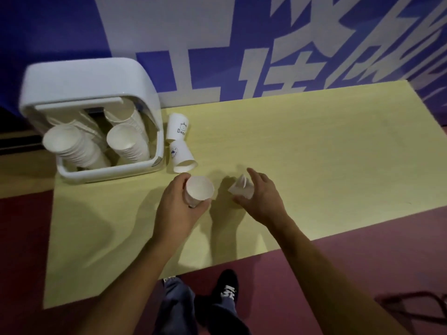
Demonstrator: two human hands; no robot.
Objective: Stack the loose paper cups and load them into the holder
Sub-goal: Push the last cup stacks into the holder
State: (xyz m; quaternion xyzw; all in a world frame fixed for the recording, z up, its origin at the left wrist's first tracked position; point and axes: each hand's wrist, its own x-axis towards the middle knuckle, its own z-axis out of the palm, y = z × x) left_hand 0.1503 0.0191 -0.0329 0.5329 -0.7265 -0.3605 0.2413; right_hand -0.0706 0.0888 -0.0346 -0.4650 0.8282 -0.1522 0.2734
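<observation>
The left hand (179, 209) is gripping a plain white paper cup (199, 191) upright above the yellow surface (314, 146), with its open mouth facing up. Just to its right and not touching it, the right hand (263, 197) is clasping a second cup (240, 188). That cup is tilted and blurred, so I cannot tell which end is leading. Two printed cups (182, 157) are sitting beside the white holder (84, 76), nearer the left hand.

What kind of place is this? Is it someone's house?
Probably not a house. It looks like an event hall or public room: a huge blue banner with giant white letters covers the wall, and a white cup holder packed with stacked paper cups stands on a yellow table.
</observation>
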